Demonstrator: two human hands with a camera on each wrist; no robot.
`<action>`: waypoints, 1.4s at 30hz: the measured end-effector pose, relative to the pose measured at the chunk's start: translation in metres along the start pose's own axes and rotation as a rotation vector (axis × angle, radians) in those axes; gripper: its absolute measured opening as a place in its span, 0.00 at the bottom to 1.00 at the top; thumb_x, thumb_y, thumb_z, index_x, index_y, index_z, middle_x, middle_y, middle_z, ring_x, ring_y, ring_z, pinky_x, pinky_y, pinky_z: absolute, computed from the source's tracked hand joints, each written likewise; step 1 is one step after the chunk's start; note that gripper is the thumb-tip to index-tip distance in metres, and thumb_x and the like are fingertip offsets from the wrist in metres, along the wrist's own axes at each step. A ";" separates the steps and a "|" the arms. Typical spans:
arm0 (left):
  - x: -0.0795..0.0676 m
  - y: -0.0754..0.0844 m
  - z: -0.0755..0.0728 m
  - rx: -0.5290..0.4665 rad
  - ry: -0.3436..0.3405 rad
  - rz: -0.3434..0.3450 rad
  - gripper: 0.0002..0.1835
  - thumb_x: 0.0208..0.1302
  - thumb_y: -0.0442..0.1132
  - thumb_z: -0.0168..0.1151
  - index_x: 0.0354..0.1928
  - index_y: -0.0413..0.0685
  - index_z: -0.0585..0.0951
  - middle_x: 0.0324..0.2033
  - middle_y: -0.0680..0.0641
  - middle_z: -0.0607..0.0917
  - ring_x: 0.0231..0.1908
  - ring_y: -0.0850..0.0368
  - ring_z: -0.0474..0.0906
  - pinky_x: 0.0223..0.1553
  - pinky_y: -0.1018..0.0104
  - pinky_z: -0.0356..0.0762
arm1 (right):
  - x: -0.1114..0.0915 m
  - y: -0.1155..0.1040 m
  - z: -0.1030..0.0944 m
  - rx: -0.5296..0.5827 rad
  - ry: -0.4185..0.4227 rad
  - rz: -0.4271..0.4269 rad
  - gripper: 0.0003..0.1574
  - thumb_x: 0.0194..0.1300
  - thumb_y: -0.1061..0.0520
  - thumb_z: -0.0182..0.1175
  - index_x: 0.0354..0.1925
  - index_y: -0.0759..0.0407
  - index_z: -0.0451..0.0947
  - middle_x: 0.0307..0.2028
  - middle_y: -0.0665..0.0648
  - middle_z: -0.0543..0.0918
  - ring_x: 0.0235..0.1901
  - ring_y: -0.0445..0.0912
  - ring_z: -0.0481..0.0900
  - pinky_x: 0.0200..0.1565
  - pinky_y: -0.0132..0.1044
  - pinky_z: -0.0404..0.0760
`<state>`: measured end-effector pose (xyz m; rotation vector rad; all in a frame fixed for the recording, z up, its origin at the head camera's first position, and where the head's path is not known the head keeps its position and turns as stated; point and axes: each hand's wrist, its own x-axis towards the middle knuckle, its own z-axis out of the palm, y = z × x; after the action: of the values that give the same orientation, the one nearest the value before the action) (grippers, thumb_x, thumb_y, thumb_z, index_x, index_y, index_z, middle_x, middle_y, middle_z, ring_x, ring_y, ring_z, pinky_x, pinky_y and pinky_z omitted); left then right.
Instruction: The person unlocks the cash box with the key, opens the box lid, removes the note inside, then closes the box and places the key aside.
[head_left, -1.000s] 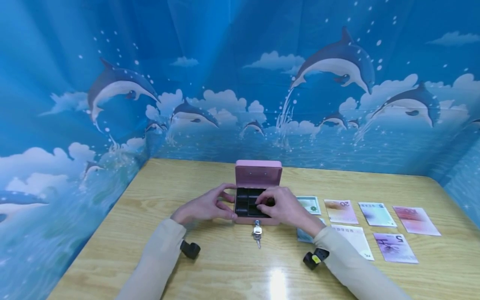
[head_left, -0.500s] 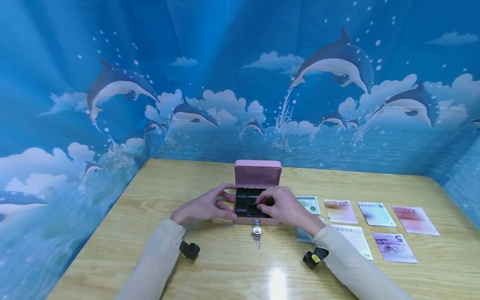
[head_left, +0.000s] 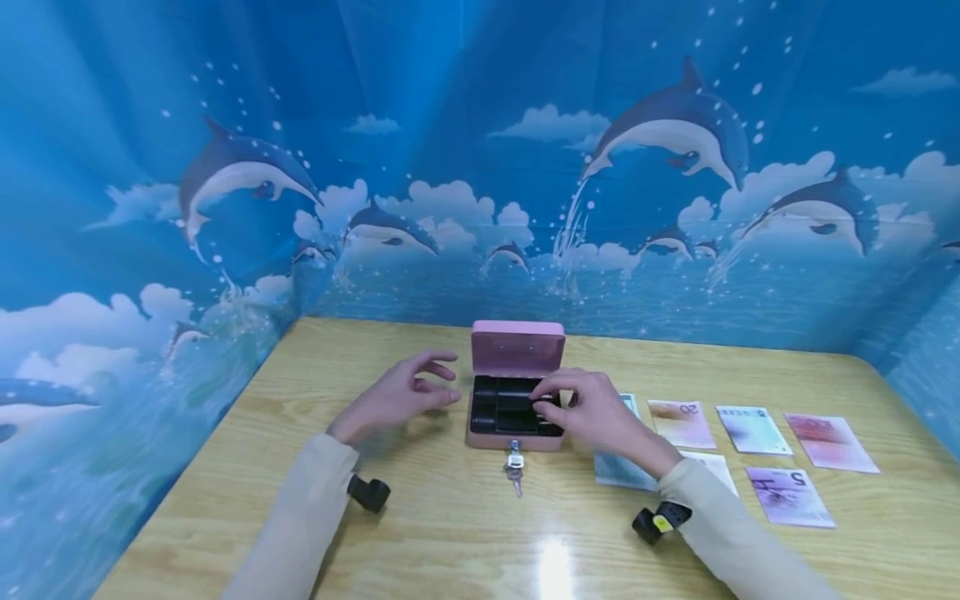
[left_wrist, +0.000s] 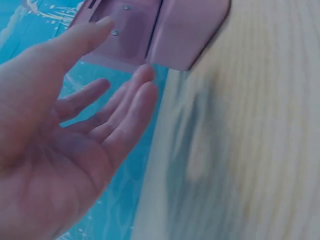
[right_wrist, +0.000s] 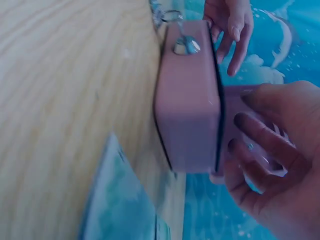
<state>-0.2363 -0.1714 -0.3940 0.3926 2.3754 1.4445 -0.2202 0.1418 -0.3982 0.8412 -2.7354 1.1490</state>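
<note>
A pink cash box (head_left: 517, 347) stands on the table with its lid raised. Inside sits a black tray (head_left: 516, 421) with several compartments. A key (head_left: 513, 463) hangs from the lock at the front. My left hand (head_left: 397, 396) is apart from the box's left side, fingers relaxed and spread; the left wrist view shows nothing in that hand (left_wrist: 60, 145). My right hand (head_left: 600, 414) hovers over the right part of the tray with fingers bent loosely. Between its thumb and fingers, the right wrist view shows a gap and no held thing. Part of the tray is hidden behind this hand.
To the right lie several banknotes in rows, among them a 20 note (head_left: 682, 423), a red note (head_left: 832, 442) and a purple 5 note (head_left: 790, 497). A blue-green note (head_left: 621, 472) is close to the right forearm. A dolphin-printed curtain (head_left: 450, 275) borders the wooden table (head_left: 450, 542).
My left hand has let go of the box's left side and moved left. My right hand has shifted right and slightly up from the middle of the tray.
</note>
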 end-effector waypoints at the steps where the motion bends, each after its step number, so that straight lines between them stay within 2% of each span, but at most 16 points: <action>1: 0.001 0.002 -0.001 -0.005 0.021 0.014 0.36 0.68 0.49 0.69 0.74 0.56 0.67 0.63 0.41 0.78 0.51 0.52 0.83 0.51 0.53 0.84 | -0.001 0.001 -0.004 0.011 0.025 0.001 0.08 0.67 0.58 0.68 0.45 0.50 0.89 0.44 0.50 0.90 0.41 0.41 0.84 0.34 0.33 0.83; 5: 0.004 0.009 -0.002 -0.017 0.130 0.068 0.29 0.69 0.51 0.67 0.69 0.56 0.74 0.61 0.42 0.80 0.53 0.48 0.84 0.54 0.51 0.85 | -0.004 0.002 -0.016 0.064 0.131 0.036 0.10 0.68 0.57 0.67 0.47 0.54 0.88 0.44 0.50 0.90 0.41 0.42 0.85 0.38 0.33 0.85; 10: 0.014 0.021 0.004 -0.017 0.263 0.114 0.22 0.73 0.51 0.63 0.65 0.56 0.78 0.55 0.47 0.83 0.54 0.44 0.83 0.54 0.49 0.85 | 0.002 0.003 -0.027 0.100 0.257 0.139 0.17 0.71 0.51 0.65 0.55 0.54 0.85 0.46 0.54 0.89 0.43 0.48 0.86 0.40 0.33 0.85; 14: 0.024 0.032 0.009 -0.018 0.306 0.121 0.22 0.74 0.54 0.61 0.65 0.57 0.79 0.56 0.47 0.83 0.54 0.42 0.83 0.54 0.46 0.84 | 0.012 0.005 -0.031 0.125 0.300 0.212 0.23 0.73 0.45 0.62 0.61 0.52 0.81 0.49 0.57 0.86 0.47 0.51 0.85 0.43 0.38 0.85; 17: 0.031 0.037 0.012 -0.037 0.296 0.101 0.24 0.73 0.57 0.60 0.65 0.58 0.78 0.58 0.46 0.82 0.55 0.40 0.82 0.55 0.44 0.84 | 0.020 0.006 -0.033 0.159 0.294 0.258 0.26 0.74 0.42 0.60 0.64 0.49 0.78 0.50 0.58 0.85 0.48 0.54 0.86 0.42 0.43 0.87; 20: 0.035 0.041 0.015 -0.044 0.290 0.073 0.24 0.73 0.59 0.59 0.65 0.59 0.78 0.58 0.46 0.82 0.55 0.41 0.83 0.55 0.45 0.84 | 0.028 0.005 -0.034 0.189 0.265 0.305 0.27 0.75 0.40 0.58 0.66 0.47 0.77 0.50 0.59 0.85 0.46 0.55 0.87 0.38 0.43 0.87; 23: 0.037 0.043 0.016 -0.036 0.302 0.054 0.23 0.72 0.59 0.60 0.63 0.59 0.79 0.57 0.46 0.83 0.54 0.41 0.84 0.53 0.47 0.85 | 0.035 0.004 -0.035 0.202 0.227 0.349 0.26 0.76 0.40 0.57 0.65 0.48 0.78 0.49 0.59 0.85 0.43 0.51 0.88 0.38 0.42 0.87; 27: 0.038 0.042 0.018 -0.024 0.304 0.036 0.22 0.72 0.59 0.60 0.61 0.58 0.79 0.56 0.46 0.83 0.52 0.45 0.85 0.52 0.47 0.85 | 0.035 0.005 -0.036 0.241 0.187 0.394 0.24 0.75 0.41 0.58 0.61 0.50 0.80 0.48 0.61 0.85 0.40 0.47 0.88 0.40 0.47 0.89; 30: 0.036 0.040 0.017 -0.019 0.295 0.036 0.22 0.72 0.58 0.61 0.60 0.56 0.80 0.55 0.45 0.84 0.51 0.47 0.85 0.53 0.46 0.85 | 0.033 0.005 -0.036 0.281 0.165 0.402 0.24 0.75 0.43 0.59 0.61 0.53 0.80 0.48 0.63 0.84 0.43 0.54 0.88 0.43 0.52 0.89; 34: 0.032 0.038 0.019 -0.010 0.282 0.051 0.20 0.71 0.57 0.63 0.57 0.55 0.81 0.51 0.45 0.86 0.48 0.49 0.86 0.52 0.46 0.85 | 0.025 0.006 -0.036 0.311 0.125 0.413 0.26 0.75 0.43 0.60 0.62 0.55 0.78 0.50 0.65 0.85 0.51 0.62 0.85 0.46 0.52 0.89; 38: 0.027 0.037 0.020 0.005 0.267 0.051 0.19 0.70 0.56 0.65 0.55 0.55 0.83 0.49 0.46 0.87 0.47 0.51 0.86 0.50 0.49 0.86 | 0.017 0.006 -0.036 0.323 0.095 0.396 0.27 0.74 0.42 0.61 0.62 0.56 0.78 0.50 0.64 0.86 0.52 0.62 0.86 0.48 0.51 0.89; 42: 0.022 0.037 0.020 0.040 0.262 0.034 0.20 0.68 0.56 0.66 0.56 0.56 0.83 0.50 0.46 0.87 0.50 0.50 0.85 0.50 0.53 0.87 | 0.013 0.006 -0.037 0.306 0.070 0.352 0.28 0.72 0.40 0.62 0.60 0.55 0.79 0.48 0.62 0.87 0.50 0.61 0.86 0.48 0.52 0.88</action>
<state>-0.2454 -0.1305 -0.3727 0.2680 2.6168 1.5496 -0.2398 0.1642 -0.3720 0.3307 -2.7616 1.6559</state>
